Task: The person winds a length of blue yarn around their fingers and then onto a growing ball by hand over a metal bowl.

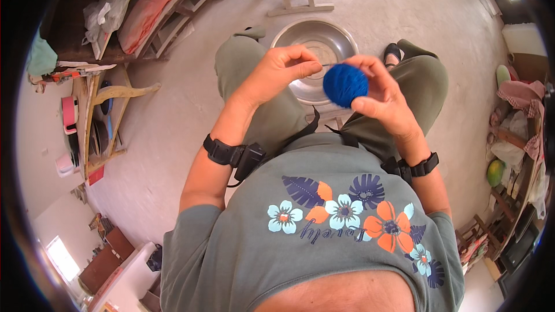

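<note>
A ball of blue yarn (346, 85) sits in my right hand (386, 97), its fingers curved behind it and the thumb along its lower edge. To the left of it, my left hand (287, 68) is closed in a pinch between thumb and forefinger. A short strand (328, 65) runs from those fingertips toward the top of the ball. Both hands are raised above a wide metal basin (336, 36), which stands on the floor between my legs. The ball and my hands cover part of the basin.
Beyond the basin stands a low wooden bench (300, 7) with a red item on top. A wooden rack (118, 93) and a cluttered table with a red bag (151, 11) are at the left. Cloths, bags and a green-yellow fruit (495, 172) fill shelves on the right.
</note>
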`<state>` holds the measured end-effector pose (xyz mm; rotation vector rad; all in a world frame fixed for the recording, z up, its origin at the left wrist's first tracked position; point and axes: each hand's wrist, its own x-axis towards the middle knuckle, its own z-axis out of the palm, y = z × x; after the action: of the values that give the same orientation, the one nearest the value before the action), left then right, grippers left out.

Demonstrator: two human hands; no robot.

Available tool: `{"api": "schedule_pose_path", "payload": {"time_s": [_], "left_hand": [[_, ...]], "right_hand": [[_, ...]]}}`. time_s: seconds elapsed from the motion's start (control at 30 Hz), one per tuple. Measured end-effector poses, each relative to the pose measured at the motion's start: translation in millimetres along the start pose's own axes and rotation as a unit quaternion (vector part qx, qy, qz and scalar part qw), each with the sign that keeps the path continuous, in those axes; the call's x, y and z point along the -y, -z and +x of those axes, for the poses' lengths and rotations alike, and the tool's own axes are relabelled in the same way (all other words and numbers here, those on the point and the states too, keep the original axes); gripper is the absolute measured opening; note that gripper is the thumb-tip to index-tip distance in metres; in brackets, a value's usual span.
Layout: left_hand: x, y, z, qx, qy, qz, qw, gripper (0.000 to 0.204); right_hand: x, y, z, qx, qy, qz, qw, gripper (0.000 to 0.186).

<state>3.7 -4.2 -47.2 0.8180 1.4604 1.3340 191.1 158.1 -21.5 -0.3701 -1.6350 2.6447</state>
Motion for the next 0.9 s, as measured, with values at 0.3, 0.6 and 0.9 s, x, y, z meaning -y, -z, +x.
{"api": "schedule_pose_path", "payload": {"time_s": [0.3,0.6,0.9], "left_hand": [[-25.8,-19.7,-17.0,0.222,0.112,0.044,0.968,0.02],[-37.3,-1.2,4.9,0.057,-0.027,-0.007,0.998,0.005],[-10.5,-23.5,-11.3,0.124,0.166,0.002,0.978,0.018]], "right_hand": [[-12.3,2.4,5.6,-0.128,0.05,-0.204,0.969,0.057],[4.4,-5.0,-3.6,0.025,-0.041,-0.026,0.998,0.058],[-4.3,-2.0,2.6,-0.082,0.033,-0.024,0.996,0.061]]}}
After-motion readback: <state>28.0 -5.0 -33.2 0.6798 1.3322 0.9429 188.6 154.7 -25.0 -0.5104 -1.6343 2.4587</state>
